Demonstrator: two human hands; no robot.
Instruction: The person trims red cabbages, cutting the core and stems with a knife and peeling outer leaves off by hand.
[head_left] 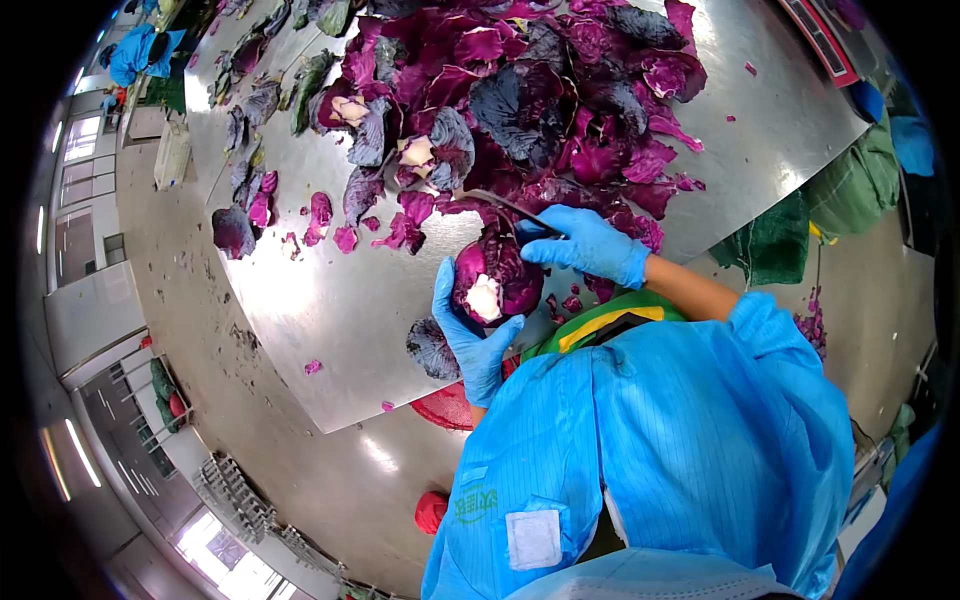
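A red cabbage [522, 287] with a pale cut stem faces up near the table's front edge. My left hand [470, 335], in a blue glove, cups it from the left and below, thumb and fingers around its side. My right hand [585, 243], also gloved, is closed around a knife [500, 203] whose thin blade points to the upper left. Its fingers are at the cabbage's upper right side. A pile of purple cabbage leaves [520, 90] lies just beyond both hands. Among the leaves sit stem ends [416, 152] with white cut faces.
The metal table [330, 330] carries scattered leaf scraps and has a corner at the lower left. A red-framed device [820, 40] stands at the far right. Green sacks [855, 185] are beside the table's right edge. Another person in blue [143, 52] is at the far upper left.
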